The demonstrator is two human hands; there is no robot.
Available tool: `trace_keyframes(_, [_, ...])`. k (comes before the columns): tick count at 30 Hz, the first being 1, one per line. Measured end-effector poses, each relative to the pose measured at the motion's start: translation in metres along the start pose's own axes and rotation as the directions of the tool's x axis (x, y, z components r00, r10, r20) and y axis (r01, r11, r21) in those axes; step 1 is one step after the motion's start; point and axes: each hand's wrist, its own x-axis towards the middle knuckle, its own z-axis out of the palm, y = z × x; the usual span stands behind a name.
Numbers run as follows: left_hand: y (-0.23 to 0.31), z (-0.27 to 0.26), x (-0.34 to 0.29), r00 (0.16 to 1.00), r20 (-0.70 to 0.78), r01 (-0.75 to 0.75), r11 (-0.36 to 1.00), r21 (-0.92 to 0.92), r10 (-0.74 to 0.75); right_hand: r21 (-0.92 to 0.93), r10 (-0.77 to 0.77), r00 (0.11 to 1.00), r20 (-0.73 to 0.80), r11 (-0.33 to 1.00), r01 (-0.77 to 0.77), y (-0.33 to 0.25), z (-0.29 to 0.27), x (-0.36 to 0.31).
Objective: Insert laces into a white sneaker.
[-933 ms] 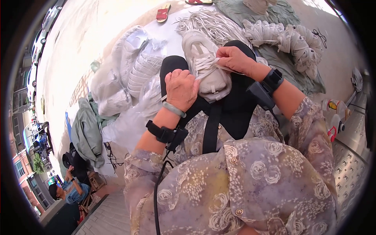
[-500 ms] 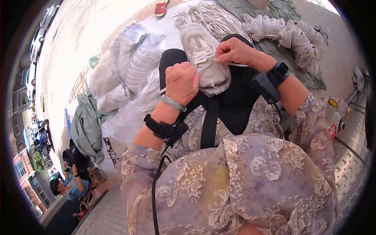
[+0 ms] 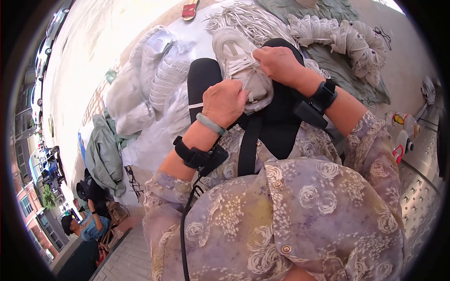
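So there's an off-white sneaker wedged between black-clad knees. Hands are apart: left hand clamped on a shoelace at the shoe's near left, right hand touching its right side (can't tell if it's gripping). Loose laces pile up beyond.

Pale sneaker, between 2 black-clad knees, white lace strung across its top
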Motion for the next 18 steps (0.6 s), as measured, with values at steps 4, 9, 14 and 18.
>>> trace_keyframes(4, [0.001, 0.002, -0.001, 0.999, 0.044, 0.005, 0.998, -0.056, -0.002, 0.017, 0.217, 0.976, -0.017, 0.976, -0.217, -0.006, 0.019, 0.003])
trace_keyframes(9, [-0.014, -0.002, -0.007, 0.992, 0.118, -0.01, 0.971, -0.241, 0.04, 0.084, 0.275, 0.96, 0.052, 0.957, -0.279, -0.017, 0.012, 0.001])
trace_keyframes(14, [-0.031, -0.004, -0.011, 0.886, 0.451, 0.405, 0.658, -0.635, -0.11, 0.251, 0.379, 0.925, -0.015, 0.897, -0.364, -0.015, 0.008, -0.009])
trace_keyframes(18, [-0.038, 0.0, -0.006, 0.795, 0.603, 0.569, 0.432, -0.699, -0.072, 0.283, 0.336, 0.93, -0.148, 0.916, -0.285, -0.011, 0.015, -0.005])
